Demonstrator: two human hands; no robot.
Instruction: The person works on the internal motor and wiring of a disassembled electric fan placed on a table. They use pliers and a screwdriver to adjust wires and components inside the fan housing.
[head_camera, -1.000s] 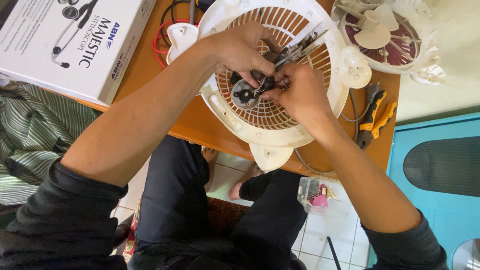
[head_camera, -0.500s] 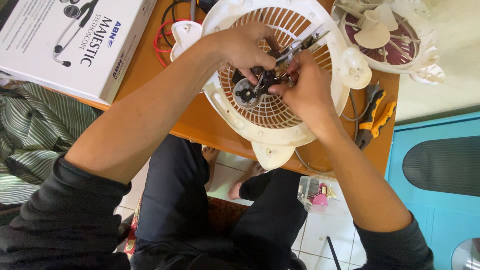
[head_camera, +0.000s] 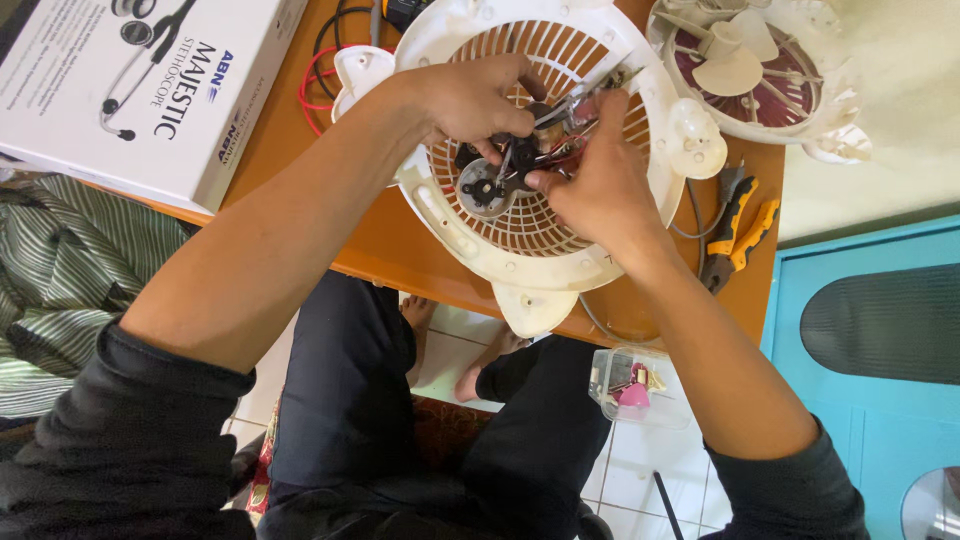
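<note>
Our right fingertips (head_camera: 545, 180) pinch together on the small motor assembly (head_camera: 510, 165) at the hub of the white fan grille (head_camera: 520, 235), while our left hand (head_camera: 470, 95) closes over the same part from the far side, fingers curled and gripping its upper edge. The assembly sits at the centre of the grille, directly between both hands and touching each; neither hand is nearer. Its long axis, with the metal bracket and wires, runs from the hub up toward the grille's far right rim. A bundle of red and dark wires crowds the fingers there. To the right of the grille lie orange-handled pliers (head_camera: 735, 230), and beyond them a second fan (head_camera: 745, 60). Left of the grille sit looped cables (head_camera: 325, 60) and a white box (head_camera: 140, 90). Below the grille, past the orange table (head_camera: 400, 250) edge, a clear parts box (head_camera: 630, 385) rests.
</note>
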